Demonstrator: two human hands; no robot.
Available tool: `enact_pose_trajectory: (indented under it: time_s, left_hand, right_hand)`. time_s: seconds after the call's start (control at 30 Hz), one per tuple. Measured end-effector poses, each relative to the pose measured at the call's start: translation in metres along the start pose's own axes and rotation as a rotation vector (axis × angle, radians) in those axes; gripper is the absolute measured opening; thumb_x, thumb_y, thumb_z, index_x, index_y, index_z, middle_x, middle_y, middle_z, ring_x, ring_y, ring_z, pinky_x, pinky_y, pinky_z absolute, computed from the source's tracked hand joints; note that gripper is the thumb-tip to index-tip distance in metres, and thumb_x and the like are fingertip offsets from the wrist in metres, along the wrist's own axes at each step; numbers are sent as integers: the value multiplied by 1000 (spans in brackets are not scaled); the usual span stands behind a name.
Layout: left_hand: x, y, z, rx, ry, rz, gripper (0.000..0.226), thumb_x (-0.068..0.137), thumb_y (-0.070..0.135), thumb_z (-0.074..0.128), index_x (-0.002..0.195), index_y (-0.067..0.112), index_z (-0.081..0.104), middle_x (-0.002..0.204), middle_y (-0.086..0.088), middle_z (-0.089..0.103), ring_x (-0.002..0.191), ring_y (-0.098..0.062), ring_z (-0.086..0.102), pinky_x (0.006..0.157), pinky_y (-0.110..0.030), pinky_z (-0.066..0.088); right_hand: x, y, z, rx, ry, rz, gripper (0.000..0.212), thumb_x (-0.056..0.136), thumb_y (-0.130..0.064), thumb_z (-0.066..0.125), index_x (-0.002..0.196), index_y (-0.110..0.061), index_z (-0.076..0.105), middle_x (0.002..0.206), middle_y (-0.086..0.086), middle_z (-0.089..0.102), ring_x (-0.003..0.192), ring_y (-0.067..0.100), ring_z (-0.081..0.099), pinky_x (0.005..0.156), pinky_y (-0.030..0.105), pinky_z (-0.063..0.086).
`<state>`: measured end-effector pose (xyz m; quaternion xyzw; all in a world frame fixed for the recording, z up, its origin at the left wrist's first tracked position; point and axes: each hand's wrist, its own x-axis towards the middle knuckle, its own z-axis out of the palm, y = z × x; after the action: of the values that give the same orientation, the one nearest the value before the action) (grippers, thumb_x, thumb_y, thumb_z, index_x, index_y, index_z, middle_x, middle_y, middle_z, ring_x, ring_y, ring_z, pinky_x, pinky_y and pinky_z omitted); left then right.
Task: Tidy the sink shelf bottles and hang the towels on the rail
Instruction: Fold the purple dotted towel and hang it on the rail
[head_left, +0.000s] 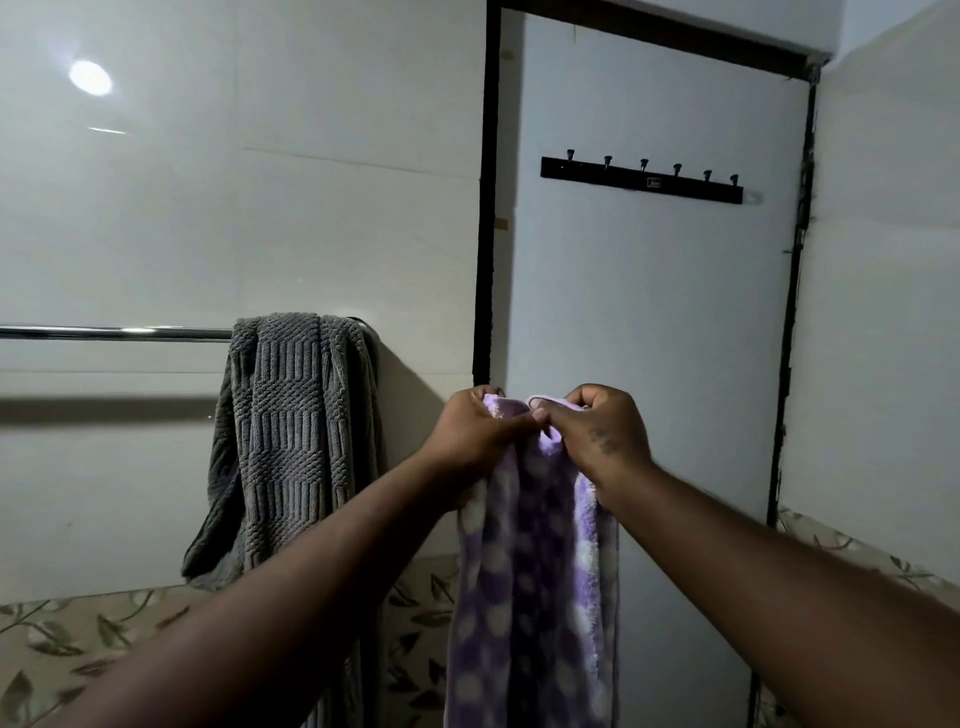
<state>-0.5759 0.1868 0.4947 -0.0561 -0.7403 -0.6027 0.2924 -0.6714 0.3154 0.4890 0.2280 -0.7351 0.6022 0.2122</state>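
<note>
A purple towel with white dots (524, 571) hangs straight down in front of me. My left hand (478, 431) and my right hand (597, 431) pinch its top edge side by side, knuckles almost touching. A grey ribbed towel (291, 431) is draped over the right end of the chrome rail (114, 332) on the tiled wall at the left. The purple towel is to the right of the rail and a little below its height, not touching it. No sink shelf or bottles are in view.
A white door (649, 312) in a dark frame stands behind the purple towel, with a black hook rack (641, 179) mounted high on it. White wall tiles (234, 182) fill the left, with a leaf-patterned band (62, 639) low down.
</note>
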Motion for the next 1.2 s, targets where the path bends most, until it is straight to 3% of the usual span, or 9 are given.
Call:
enact_pose_trajectory:
  time_s: [0.17, 0.3, 0.4, 0.57, 0.77, 0.93, 1.03, 1.13, 1.2]
  left_hand:
    - [16, 2, -5, 226, 105, -47, 8, 97, 4, 53, 89, 3, 56, 71, -12, 52, 59, -18, 44, 45, -19, 35]
    - [17, 6, -17, 285, -97, -80, 38, 94, 40, 69, 79, 5, 72, 64, -3, 62, 53, -9, 51, 50, -15, 42]
    - [21, 10, -23, 409, -124, -34, 37, 91, 38, 74, 61, 17, 67, 52, 8, 56, 45, -2, 45, 46, -12, 37]
    - [22, 13, -7, 302, 7, 25, 48, 96, 33, 68, 59, 16, 43, 52, 2, 40, 45, -10, 33, 48, -23, 29]
    - [24, 19, -9, 79, 172, 125, 47, 99, 26, 64, 63, 18, 36, 52, 6, 31, 43, -6, 26, 42, -20, 26]
    - [28, 12, -30, 90, 267, 92, 41, 90, 18, 76, 62, 16, 46, 53, 1, 45, 47, -10, 39, 48, -21, 35]
    - [21, -4, -26, 164, 98, 14, 34, 85, 14, 81, 67, 8, 53, 57, -3, 49, 51, -12, 42, 51, -23, 36]
    - [12, -21, -4, 179, -102, -24, 39, 85, 17, 82, 71, 8, 47, 61, 0, 38, 57, -12, 33, 53, -27, 28]
    - [12, -28, 5, 114, -40, -10, 41, 84, 13, 82, 69, 15, 44, 58, 5, 41, 50, -6, 36, 49, -20, 32]
  right_hand:
    - [-2, 0, -9, 11, -144, -81, 53, 66, -51, 87, 62, -12, 52, 55, -6, 47, 54, 14, 41, 56, 29, 38]
    - [-6, -3, -15, 132, -296, -97, 41, 80, -42, 84, 79, -6, 65, 70, 2, 61, 66, 15, 54, 67, 31, 46]
    - [-11, 2, -22, 146, -423, -135, 32, 88, -37, 77, 89, -7, 68, 76, 13, 66, 72, 14, 58, 72, 34, 50]
    - [-17, 23, -18, -94, -489, -135, 8, 99, -32, 62, 95, -28, 68, 91, -4, 76, 88, 20, 72, 80, 43, 61]
    - [-21, 77, -9, -430, -346, 45, 18, 94, -6, 55, 105, -10, 68, 103, 8, 71, 85, 17, 58, 81, 35, 51]
    - [-23, 80, -10, 58, -175, 316, 20, 97, -23, 64, 86, -6, 69, 81, 6, 72, 71, 27, 64, 64, 44, 52]
    - [-19, 58, -3, 149, -156, 204, 30, 97, -27, 66, 76, -5, 63, 68, 6, 56, 65, 19, 47, 62, 33, 38]
    - [-16, 28, 9, 266, -228, 117, 26, 94, -26, 72, 76, -8, 68, 71, 6, 68, 68, 15, 58, 67, 29, 48]
    - [-11, 15, 10, 441, -321, 157, 18, 95, -19, 70, 84, -4, 71, 84, 8, 78, 74, 12, 69, 69, 23, 57]
